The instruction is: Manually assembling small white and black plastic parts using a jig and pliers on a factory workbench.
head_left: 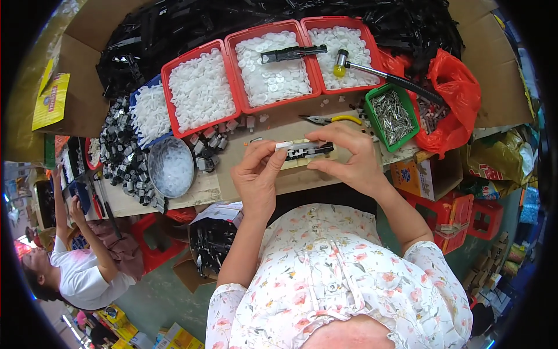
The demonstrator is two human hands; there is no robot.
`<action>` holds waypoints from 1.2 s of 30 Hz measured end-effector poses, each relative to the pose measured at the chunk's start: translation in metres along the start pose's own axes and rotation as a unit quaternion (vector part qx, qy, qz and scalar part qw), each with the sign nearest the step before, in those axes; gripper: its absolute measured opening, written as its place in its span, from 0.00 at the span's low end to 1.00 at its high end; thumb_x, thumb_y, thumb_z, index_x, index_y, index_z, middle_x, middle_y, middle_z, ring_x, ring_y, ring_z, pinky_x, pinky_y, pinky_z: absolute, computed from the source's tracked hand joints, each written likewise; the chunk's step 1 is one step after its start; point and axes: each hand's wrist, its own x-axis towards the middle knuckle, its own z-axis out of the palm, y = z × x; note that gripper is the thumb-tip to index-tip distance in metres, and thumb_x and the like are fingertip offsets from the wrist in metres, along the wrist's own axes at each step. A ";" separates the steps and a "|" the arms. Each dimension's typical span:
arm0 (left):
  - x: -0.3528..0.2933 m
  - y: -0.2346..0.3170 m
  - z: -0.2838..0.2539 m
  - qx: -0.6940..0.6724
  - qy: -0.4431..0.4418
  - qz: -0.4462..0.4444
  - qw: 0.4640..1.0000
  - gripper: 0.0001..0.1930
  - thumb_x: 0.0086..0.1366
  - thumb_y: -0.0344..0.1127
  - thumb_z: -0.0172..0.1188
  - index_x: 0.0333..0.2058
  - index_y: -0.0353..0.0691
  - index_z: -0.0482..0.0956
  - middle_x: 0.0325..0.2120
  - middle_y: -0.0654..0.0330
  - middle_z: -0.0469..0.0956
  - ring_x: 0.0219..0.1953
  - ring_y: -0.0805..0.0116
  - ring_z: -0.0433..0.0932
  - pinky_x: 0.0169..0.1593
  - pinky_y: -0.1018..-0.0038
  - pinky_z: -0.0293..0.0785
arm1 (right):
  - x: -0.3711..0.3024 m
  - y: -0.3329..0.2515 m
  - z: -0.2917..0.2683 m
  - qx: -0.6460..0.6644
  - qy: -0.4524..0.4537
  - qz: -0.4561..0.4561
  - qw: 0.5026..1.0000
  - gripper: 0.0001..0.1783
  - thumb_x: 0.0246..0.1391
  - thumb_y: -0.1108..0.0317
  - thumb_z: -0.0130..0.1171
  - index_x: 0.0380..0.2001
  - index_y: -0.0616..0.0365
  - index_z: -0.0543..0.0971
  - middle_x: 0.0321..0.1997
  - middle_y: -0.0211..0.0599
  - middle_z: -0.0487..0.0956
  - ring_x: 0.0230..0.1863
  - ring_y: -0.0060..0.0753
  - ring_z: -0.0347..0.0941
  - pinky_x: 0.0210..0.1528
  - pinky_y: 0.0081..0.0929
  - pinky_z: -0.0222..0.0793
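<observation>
Between finger and thumb, my left hand (256, 175) pinches a small white plastic piece (283, 145) at the left end of a black plastic part (309, 152). My right hand (359, 161) grips that black part near its right end, its thumb and fingertips curled around the edge. The part lies over a cream-coloured block (293, 163) at the front of the work table; my fingers cover some of it. Just beyond my right hand are pliers (331, 120) with yellow and black handles.
Three red trays (234, 75) hold small white pieces; another black part (293, 53) and a hammer (378, 73) lie across them. A green basket (414, 119) of metal pins stands right. Left are a round metal bowl (190, 174) and grey-black blocks (125, 152). A co-worker (87, 273) works far left.
</observation>
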 end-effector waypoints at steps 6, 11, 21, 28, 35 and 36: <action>0.002 -0.002 -0.001 0.072 -0.034 -0.005 0.997 0.08 0.60 0.23 0.69 0.39 0.34 0.86 0.39 0.62 0.78 0.37 0.78 0.72 0.39 0.83 0.68 | -0.001 0.012 -0.008 -0.094 -0.017 -0.061 0.994 0.16 0.43 0.75 0.73 0.39 0.64 0.83 0.37 0.40 0.80 0.40 0.39 0.78 0.41 0.30 0.74; 0.001 -0.003 -0.001 0.089 -0.042 -0.025 0.995 0.07 0.60 0.24 0.69 0.38 0.33 0.85 0.39 0.61 0.78 0.38 0.77 0.74 0.42 0.82 0.69 | -0.003 0.008 -0.010 -0.177 -0.018 -0.140 0.974 0.18 0.41 0.72 0.74 0.38 0.62 0.83 0.37 0.40 0.79 0.40 0.42 0.78 0.41 0.33 0.74; -0.001 -0.008 0.006 0.067 -0.045 -0.015 0.997 0.08 0.59 0.23 0.69 0.39 0.33 0.85 0.38 0.61 0.79 0.33 0.81 0.72 0.36 0.84 0.69 | -0.009 0.015 -0.016 -0.146 -0.017 -0.114 0.983 0.20 0.39 0.67 0.76 0.38 0.60 0.83 0.37 0.38 0.79 0.40 0.42 0.77 0.41 0.35 0.71; 0.005 -0.001 0.004 0.316 -0.064 0.086 0.943 0.13 0.53 0.26 0.72 0.39 0.36 0.86 0.36 0.59 0.80 0.36 0.68 0.74 0.38 0.73 0.70 | -0.008 0.018 -0.027 -0.212 -0.034 -0.143 0.966 0.18 0.41 0.68 0.74 0.38 0.59 0.82 0.36 0.36 0.78 0.40 0.40 0.76 0.42 0.35 0.68; 0.004 -0.007 -0.007 0.452 -0.091 0.195 0.866 0.13 0.51 0.26 0.72 0.38 0.36 0.85 0.34 0.57 0.79 0.36 0.61 0.73 0.40 0.69 0.70 | -0.004 0.026 -0.036 -0.362 -0.143 -0.184 0.903 0.18 0.41 0.69 0.71 0.38 0.54 0.79 0.38 0.29 0.75 0.45 0.33 0.73 0.44 0.32 0.63; 0.003 -0.008 -0.006 0.459 -0.095 0.203 0.859 0.13 0.51 0.26 0.72 0.37 0.36 0.84 0.34 0.57 0.79 0.36 0.61 0.73 0.41 0.68 0.70 | -0.003 0.028 -0.036 -0.376 -0.156 -0.185 0.895 0.18 0.41 0.69 0.71 0.38 0.53 0.79 0.38 0.29 0.75 0.45 0.32 0.73 0.44 0.32 0.63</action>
